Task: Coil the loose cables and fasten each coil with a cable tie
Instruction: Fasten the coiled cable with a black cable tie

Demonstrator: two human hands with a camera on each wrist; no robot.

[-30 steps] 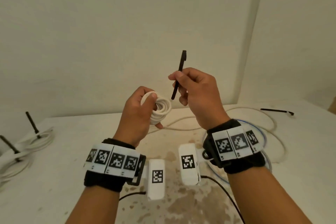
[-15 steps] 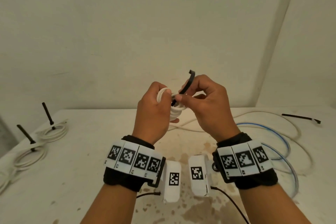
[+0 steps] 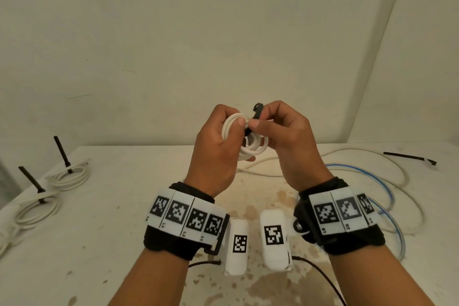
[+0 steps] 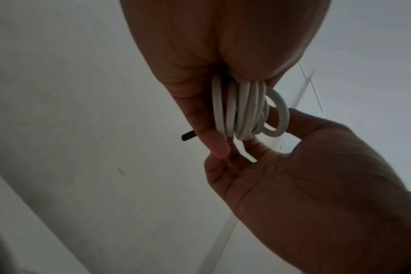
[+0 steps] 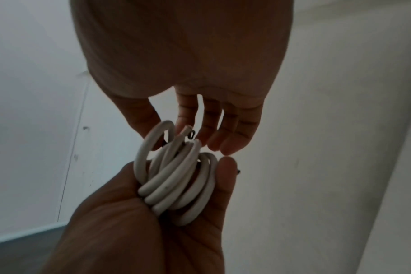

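I hold a small white cable coil (image 3: 250, 148) in the air above the table, gripped in my left hand (image 3: 236, 126) with the thumb pressed on its loops. My right hand (image 3: 259, 117) pinches a black cable tie (image 3: 258, 110) that curves over the top of the coil; much of the tie is hidden by fingers. In the left wrist view the coil (image 4: 242, 111) hangs from the left palm and a black tie end (image 4: 188, 137) pokes out past the fingers. The right wrist view shows the coil (image 5: 176, 178) and the tie's head (image 5: 191, 134) by the right fingertips (image 5: 223, 144).
Two tied white coils (image 3: 69, 176) (image 3: 34, 211) with upright black tie tails lie at the table's left. A loose white cable (image 3: 372, 154) and a blue cable (image 3: 387, 189) sprawl at the right, beside a spare black tie (image 3: 409, 156). The stained white table (image 3: 124, 243) meets walls behind.
My hands came together. The tie, held straight and upright a second ago, is now bent over the coil between both hands.
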